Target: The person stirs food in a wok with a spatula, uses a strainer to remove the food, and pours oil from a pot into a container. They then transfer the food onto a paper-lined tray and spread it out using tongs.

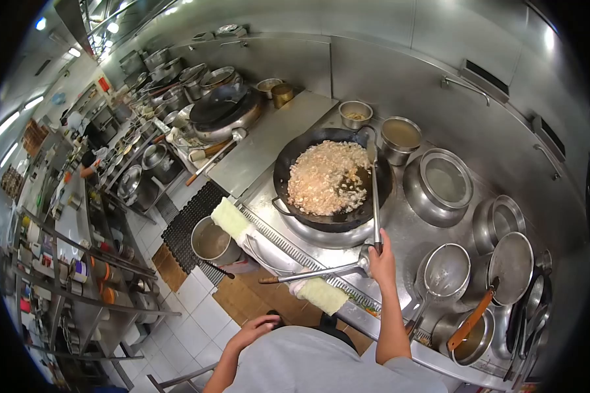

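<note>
My right hand [381,261] is closed around the handle of a long metal wok spatula [375,203]. Its head rests at the far right rim of a black wok [285,173]. Inside the wok lies a broad layer of pale pinkish, finely chopped food [324,173], with some oil showing on the right. Beside my right hand, a ladle [321,272] with a wooden handle end lies across the stove's front edge. My left hand [252,329] hangs low near my waist, fingers extended and holding nothing that I can see.
Behind the wok stand a small bowl [356,114] and a pot of liquid [401,134]. Lidded pots, a strainer [446,268] and an orange-handled tool [472,321] crowd the right. Folded cloths [321,295] lie on the front rail; a bucket [213,241] stands left.
</note>
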Available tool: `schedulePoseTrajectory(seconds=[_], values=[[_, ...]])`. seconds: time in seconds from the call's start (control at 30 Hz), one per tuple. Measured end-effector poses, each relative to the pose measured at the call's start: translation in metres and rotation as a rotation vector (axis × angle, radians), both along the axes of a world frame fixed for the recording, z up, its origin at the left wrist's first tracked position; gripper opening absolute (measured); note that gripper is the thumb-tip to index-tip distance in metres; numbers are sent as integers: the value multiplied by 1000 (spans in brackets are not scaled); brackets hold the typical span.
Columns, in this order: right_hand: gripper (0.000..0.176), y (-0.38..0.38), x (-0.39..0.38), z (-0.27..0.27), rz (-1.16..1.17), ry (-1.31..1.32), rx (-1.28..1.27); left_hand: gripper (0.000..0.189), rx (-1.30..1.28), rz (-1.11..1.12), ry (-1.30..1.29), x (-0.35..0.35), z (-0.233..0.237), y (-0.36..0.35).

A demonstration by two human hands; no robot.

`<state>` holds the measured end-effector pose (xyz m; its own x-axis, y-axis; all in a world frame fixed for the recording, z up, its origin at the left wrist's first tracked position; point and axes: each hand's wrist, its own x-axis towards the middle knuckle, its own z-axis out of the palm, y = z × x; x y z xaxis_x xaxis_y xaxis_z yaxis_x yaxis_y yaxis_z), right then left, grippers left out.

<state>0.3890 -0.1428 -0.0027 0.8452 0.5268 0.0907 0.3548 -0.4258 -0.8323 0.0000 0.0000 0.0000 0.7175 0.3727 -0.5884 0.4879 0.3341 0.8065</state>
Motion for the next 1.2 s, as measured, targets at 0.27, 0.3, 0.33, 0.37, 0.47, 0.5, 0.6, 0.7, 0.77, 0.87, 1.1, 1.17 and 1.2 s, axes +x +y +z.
schedulePoseTrajectory(seconds=[0.27, 0.3, 0.33, 0.37, 0.47, 0.5, 0.6, 0.7, 0.77, 0.87, 1.1, 1.17, 1.2], values=[[47, 34, 31, 15, 90, 754, 466, 39, 148, -527, -231, 52, 53, -34], [47, 39, 34, 15, 111, 835, 513, 39, 150, -513, -230, 54, 52, -37], [48, 44, 37, 12, 132, 844, 506, 40, 158, -526, -233, 55, 50, -39], [48, 52, 37, 8, 143, 847, 502, 41, 165, -542, -235, 55, 48, -41], [49, 67, 30, 16, 210, 720, 344, 41, 108, -528, -238, 55, 42, -45], [49, 70, 27, 20, 212, 714, 345, 41, 112, -528, -244, 55, 42, -45], [49, 78, 18, 20, 259, 585, 233, 41, 153, -556, -253, 52, 43, -40], [50, 73, -3, 37, 289, 567, 211, 41, 194, -541, -220, 41, 39, -32], [50, 67, -20, 42, 283, 552, 204, 38, 201, -417, -202, 28, 32, -29], [51, 55, -48, 49, 315, 504, 146, 34, 309, -305, -172, 2, 8, -20], [49, 2, -94, 72, 169, 754, 192, 29, 353, -97, -24, -89, -55, -10], [49, -6, -96, 61, 134, 714, 162, 29, 575, -64, 51, -122, -104, -13], [48, -7, -101, 63, 126, 573, 75, 29, 567, -73, 37, -139, -131, -15]])
